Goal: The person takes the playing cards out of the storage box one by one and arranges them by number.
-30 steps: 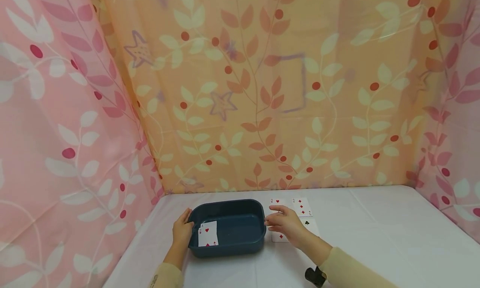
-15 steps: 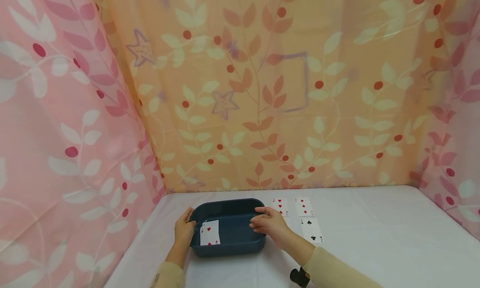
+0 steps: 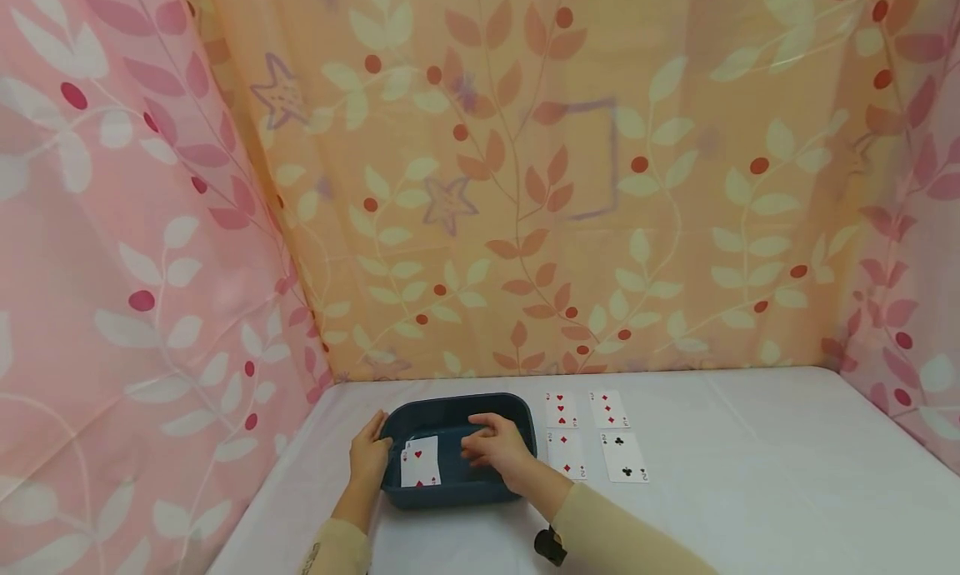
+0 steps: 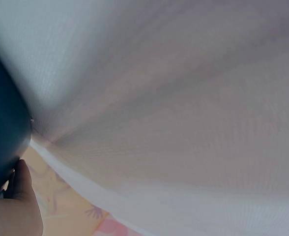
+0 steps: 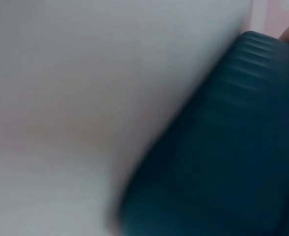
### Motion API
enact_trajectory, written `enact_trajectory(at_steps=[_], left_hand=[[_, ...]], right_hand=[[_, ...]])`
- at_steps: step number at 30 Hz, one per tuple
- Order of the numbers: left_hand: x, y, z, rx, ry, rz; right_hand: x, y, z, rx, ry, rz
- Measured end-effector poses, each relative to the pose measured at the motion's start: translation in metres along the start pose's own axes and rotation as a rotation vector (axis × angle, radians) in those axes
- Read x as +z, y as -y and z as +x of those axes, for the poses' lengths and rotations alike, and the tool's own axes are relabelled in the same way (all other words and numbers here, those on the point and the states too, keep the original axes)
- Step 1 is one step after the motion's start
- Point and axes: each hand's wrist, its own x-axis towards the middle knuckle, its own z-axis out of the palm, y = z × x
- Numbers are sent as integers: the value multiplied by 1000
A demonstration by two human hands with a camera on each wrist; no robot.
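Observation:
A dark blue rectangular plastic basin [image 3: 457, 498] stands on the white-covered table. My left hand [image 3: 369, 458] holds its left end, the thumb by the rim; the left wrist view catches part of this hand [image 4: 21, 206] against the basin's side [image 4: 4, 123]. Inside, at the left, lie overlapping playing cards [image 3: 422, 462], a red heart card on top. Over the basin's right half hangs my right hand [image 3: 498, 452], fingers loosely bent, with nothing visible in them. The right wrist view is blurred and mostly filled by the basin's outer wall [image 5: 218, 147].
Right of the basin, several face-up playing cards lie in two rows: a three of hearts [image 3: 561, 410], a three of diamonds [image 3: 611, 410], a two of diamonds [image 3: 566, 456] and a two of clubs [image 3: 624, 457]. A patterned curtain [image 3: 480, 250] hangs behind the table.
My right hand has moved left from beside the basin's right end to above its inside, uncovering the cards on the table. The left hand stays at the basin's left end.

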Motion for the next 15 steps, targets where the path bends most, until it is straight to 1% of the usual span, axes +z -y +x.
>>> enact_trajectory(at_steps=[4, 7, 9, 11, 15], left_hand=[[-1, 0, 1, -3, -1, 4], [-1, 1, 2, 8, -7, 11], [-1, 1, 3, 8, -4, 12], [-1, 1, 4, 2, -1, 14], [-1, 1, 4, -3, 1, 11]], right_hand=[[13, -3, 10, 52, 35, -96], [21, -4, 17, 109, 63, -188], [26, -5, 22, 132, 91, -255], [32, -6, 25, 141, 123, -322], [41, -13, 34, 125, 164, -447]])
